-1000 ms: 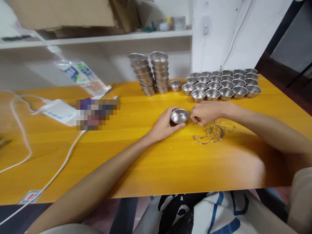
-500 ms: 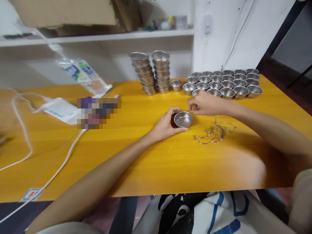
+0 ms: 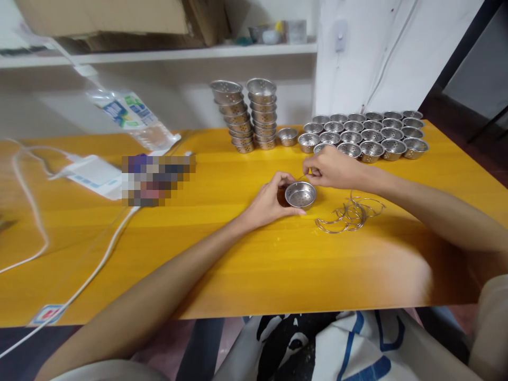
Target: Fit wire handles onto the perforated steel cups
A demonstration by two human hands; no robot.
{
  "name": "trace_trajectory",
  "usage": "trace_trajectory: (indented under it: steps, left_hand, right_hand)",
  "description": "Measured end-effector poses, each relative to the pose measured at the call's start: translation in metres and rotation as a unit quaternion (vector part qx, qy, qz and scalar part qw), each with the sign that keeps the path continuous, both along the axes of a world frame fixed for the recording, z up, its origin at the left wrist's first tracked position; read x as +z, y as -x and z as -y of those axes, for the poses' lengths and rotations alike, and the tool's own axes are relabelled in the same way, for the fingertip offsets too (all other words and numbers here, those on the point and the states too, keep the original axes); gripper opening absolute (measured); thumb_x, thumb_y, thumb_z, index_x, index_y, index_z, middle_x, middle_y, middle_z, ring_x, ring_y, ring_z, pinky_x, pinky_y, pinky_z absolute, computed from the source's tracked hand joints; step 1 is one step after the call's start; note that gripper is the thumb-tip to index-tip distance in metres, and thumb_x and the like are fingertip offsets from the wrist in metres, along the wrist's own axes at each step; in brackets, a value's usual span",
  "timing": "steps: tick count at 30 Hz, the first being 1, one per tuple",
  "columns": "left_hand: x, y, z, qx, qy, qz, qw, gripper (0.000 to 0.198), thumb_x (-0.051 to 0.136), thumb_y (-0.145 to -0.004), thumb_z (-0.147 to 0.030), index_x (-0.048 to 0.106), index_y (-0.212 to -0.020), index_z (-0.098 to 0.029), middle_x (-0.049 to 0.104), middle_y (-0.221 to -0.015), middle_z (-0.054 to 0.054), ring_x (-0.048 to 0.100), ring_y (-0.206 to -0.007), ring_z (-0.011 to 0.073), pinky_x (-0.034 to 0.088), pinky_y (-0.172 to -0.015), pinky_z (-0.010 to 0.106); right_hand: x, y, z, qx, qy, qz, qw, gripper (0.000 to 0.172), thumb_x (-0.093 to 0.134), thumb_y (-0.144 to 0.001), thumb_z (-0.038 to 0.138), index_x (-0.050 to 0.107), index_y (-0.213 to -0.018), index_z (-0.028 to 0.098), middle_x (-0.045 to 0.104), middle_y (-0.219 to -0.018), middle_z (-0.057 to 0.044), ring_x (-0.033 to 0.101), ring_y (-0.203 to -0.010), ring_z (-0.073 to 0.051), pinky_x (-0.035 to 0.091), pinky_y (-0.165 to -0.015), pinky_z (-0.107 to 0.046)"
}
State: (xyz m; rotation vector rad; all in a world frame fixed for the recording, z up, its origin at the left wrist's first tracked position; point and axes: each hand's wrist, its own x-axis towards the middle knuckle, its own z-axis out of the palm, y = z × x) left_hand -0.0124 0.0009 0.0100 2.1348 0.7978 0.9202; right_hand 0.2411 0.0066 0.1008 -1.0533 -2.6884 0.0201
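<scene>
My left hand [image 3: 268, 202] grips a small perforated steel cup [image 3: 300, 194] just above the yellow table [image 3: 222, 254], fingers curled round its side. My right hand [image 3: 332, 168] is closed in a pinch on a thin wire ring [image 3: 305, 177] at the cup's far rim. A loose pile of more wire rings [image 3: 349, 216] lies on the table just right of the cup, below my right forearm.
Rows of the same steel cups [image 3: 369, 135] stand at the back right, and two tall stacks of cups [image 3: 248, 116] with a single cup [image 3: 288, 136] beside them. A plastic bag [image 3: 130, 119], a white adapter [image 3: 93, 174] and white cables [image 3: 79, 288] lie on the left.
My right hand lifted a wire ring from the table and brought it to the cup's far rim. My left hand shifted the cup slightly right.
</scene>
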Motion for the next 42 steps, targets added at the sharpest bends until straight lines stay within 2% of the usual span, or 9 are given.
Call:
trace_trajectory:
  steps: [5,17,30,34,36,40,42]
  left_hand:
    - [-0.001,0.000,0.000,-0.009,0.015,0.010,1.000,0.088,0.103,-0.068,-0.070,0.052,-0.125,-0.026,0.074,-0.133,0.015,0.075,-0.125,0.0354,0.059,-0.109,0.054]
    - [0.003,0.000,0.002,-0.019,0.031,0.009,0.999,0.085,0.103,-0.070,-0.067,0.051,-0.123,-0.025,0.076,-0.131,0.014,0.077,-0.122,0.0342,0.061,-0.106,0.051]
    - [-0.001,0.001,0.000,-0.004,0.009,-0.004,1.000,0.083,0.101,-0.071,-0.069,0.050,-0.118,-0.026,0.075,-0.127,0.014,0.076,-0.120,0.0345,0.060,-0.103,0.050]
    - [-0.004,0.001,0.001,-0.004,0.029,0.008,1.000,0.089,0.102,-0.071,-0.067,0.041,-0.124,-0.028,0.076,-0.128,0.013,0.078,-0.115,0.0321,0.060,-0.102,0.049]
    - [-0.004,0.001,0.002,0.002,0.029,0.017,0.999,0.089,0.102,-0.072,-0.066,0.038,-0.121,-0.029,0.076,-0.127,0.012,0.079,-0.113,0.0304,0.061,-0.100,0.047]
    - [0.003,0.002,0.003,0.008,-0.010,-0.024,1.000,0.071,0.098,-0.076,-0.068,0.053,-0.110,-0.025,0.076,-0.113,0.008,0.076,-0.103,0.0281,0.061,-0.094,0.044]
    - [0.007,0.002,0.004,0.001,-0.026,-0.041,0.999,0.063,0.098,-0.079,-0.064,0.065,-0.112,-0.022,0.079,-0.115,0.009,0.076,-0.105,0.0295,0.060,-0.099,0.047]
  right_hand:
    - [-0.003,0.006,0.006,0.020,0.009,-0.010,1.000,0.015,0.059,-0.091,0.012,0.074,-0.090,0.014,0.067,-0.075,-0.004,0.049,-0.067,-0.014,0.031,-0.070,-0.031]
    - [-0.009,0.008,0.003,0.057,0.041,-0.046,0.996,0.012,0.061,-0.098,0.014,0.070,-0.089,0.014,0.061,-0.076,-0.001,0.050,-0.069,-0.014,0.036,-0.072,-0.028]
    - [-0.019,0.010,0.002,0.065,0.002,-0.052,0.997,0.020,0.060,-0.104,0.017,0.079,-0.099,0.013,0.077,-0.094,-0.010,0.062,-0.080,-0.017,0.043,-0.079,-0.030]
    - [-0.025,0.010,-0.001,0.063,-0.017,-0.060,0.996,0.024,0.057,-0.106,0.019,0.079,-0.098,0.012,0.078,-0.094,-0.011,0.061,-0.078,-0.017,0.044,-0.077,-0.030]
    - [-0.028,0.010,-0.002,0.065,-0.019,-0.072,0.995,0.022,0.058,-0.105,0.018,0.079,-0.097,0.012,0.078,-0.092,-0.010,0.060,-0.076,-0.016,0.043,-0.075,-0.029]
    - [-0.029,0.011,-0.001,0.067,0.011,-0.114,0.991,0.018,0.061,-0.101,0.016,0.079,-0.099,0.013,0.078,-0.092,-0.008,0.059,-0.076,-0.015,0.042,-0.075,-0.027]
    - [-0.027,0.011,0.000,0.053,0.040,-0.141,0.988,0.016,0.065,-0.099,0.016,0.080,-0.100,0.013,0.075,-0.084,-0.004,0.058,-0.072,-0.013,0.041,-0.075,-0.026]
